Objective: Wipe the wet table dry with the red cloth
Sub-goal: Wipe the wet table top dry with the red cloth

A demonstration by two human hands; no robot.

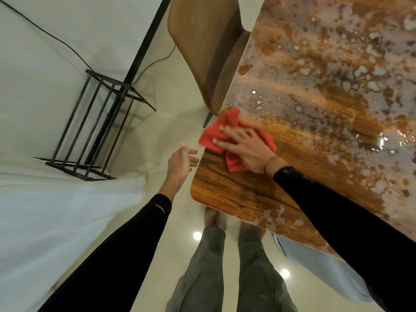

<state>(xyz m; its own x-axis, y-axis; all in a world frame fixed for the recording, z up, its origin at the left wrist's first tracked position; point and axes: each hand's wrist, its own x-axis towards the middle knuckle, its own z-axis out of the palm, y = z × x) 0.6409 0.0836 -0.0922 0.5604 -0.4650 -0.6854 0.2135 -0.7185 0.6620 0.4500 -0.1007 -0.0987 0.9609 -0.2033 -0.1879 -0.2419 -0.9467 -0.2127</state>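
Observation:
The wooden table [227,194] fills the right side; most of its top is covered in water drops and pale wet patches, while the strip near the left edge looks dry. The crumpled red cloth [212,134] lies at the table's left edge, partly hanging over it. My right hand [245,146] presses flat on the cloth with fingers spread. My left hand [181,164] hovers just off the table's left edge, fingers loosely curled, holding nothing.
A brown chair [202,46] is tucked in at the table's far left side. A black metal rack [94,129] stands on the tiled floor to the left, with a cable behind it. White fabric lies at lower left. My legs stand by the table's corner.

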